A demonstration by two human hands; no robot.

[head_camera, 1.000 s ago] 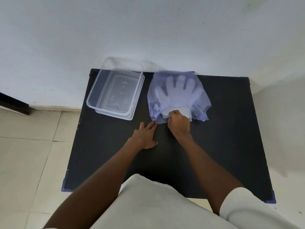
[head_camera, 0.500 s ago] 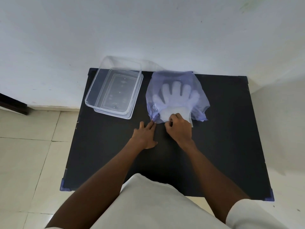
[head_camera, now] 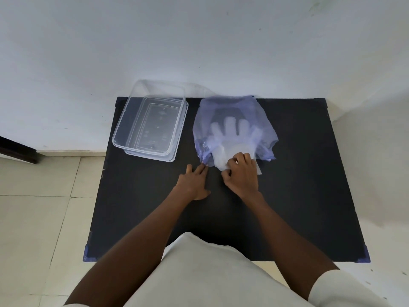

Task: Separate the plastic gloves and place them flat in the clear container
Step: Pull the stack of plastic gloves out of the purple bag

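Note:
A stack of translucent plastic gloves [head_camera: 230, 134] lies inside a thin purple plastic bag [head_camera: 263, 120] at the back middle of the black table [head_camera: 309, 173]. The cuffs stick out of the bag's near opening. My right hand [head_camera: 241, 176] pinches the glove cuffs at that opening. My left hand [head_camera: 194, 182] rests flat on the table, fingertips pressing the bag's near left corner. The clear container [head_camera: 124, 140] sits empty at the back left, apart from the bag.
A white wall runs right behind the table. Tiled floor lies to the left, with a dark object [head_camera: 17, 149] at the far left edge. My pale garment [head_camera: 199, 273] covers the table's near edge.
My right hand has drawn back toward me with the glove cuffs, so the gloves have slid partly out of the bag. The left hand has stayed on the bag's corner.

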